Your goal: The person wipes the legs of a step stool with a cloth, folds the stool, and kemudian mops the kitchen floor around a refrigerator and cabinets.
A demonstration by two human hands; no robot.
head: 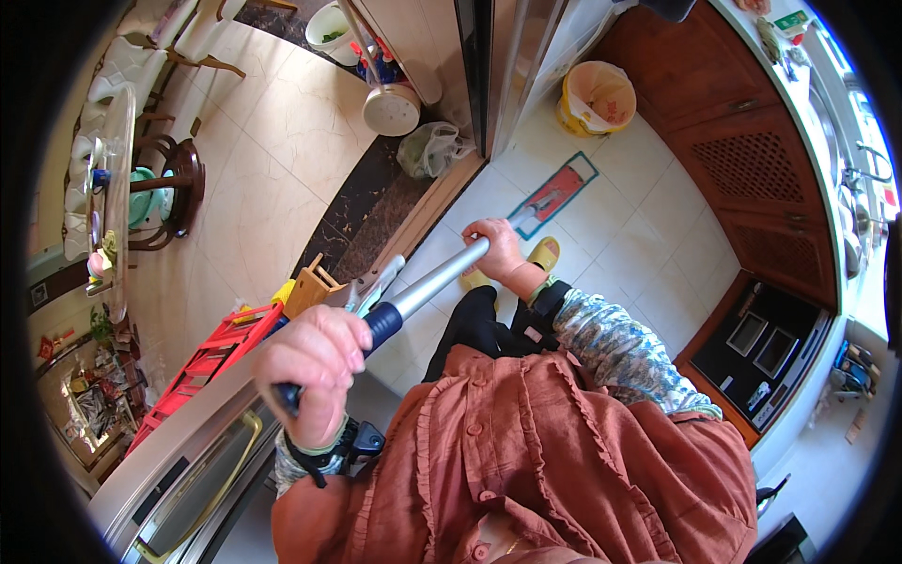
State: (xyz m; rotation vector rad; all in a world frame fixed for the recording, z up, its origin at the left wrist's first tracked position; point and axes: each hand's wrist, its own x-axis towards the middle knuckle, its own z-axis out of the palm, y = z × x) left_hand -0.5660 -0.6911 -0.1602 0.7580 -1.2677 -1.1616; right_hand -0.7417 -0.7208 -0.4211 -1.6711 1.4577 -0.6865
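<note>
My left hand (313, 366) is closed around the dark blue grip (384, 324) at the near end of a flat mop's pole. Farther down, my right hand (497, 247) wraps the silver pole (440, 275). The pole slants away to the upper right. Its red mop head with a teal border (557, 194) lies on the pale tiled floor (634, 233), just beyond my feet in yellow slippers (544, 252). My right hand hides part of the pole.
A yellow bucket with a liner (597, 99) stands beyond the mop head. Wooden cabinets (747, 155) and a black built-in appliance (761, 352) line the right. A plastic bag (430, 149) sits by the doorway. At left are a red stepladder (204, 377) and a gold door handle (218, 486).
</note>
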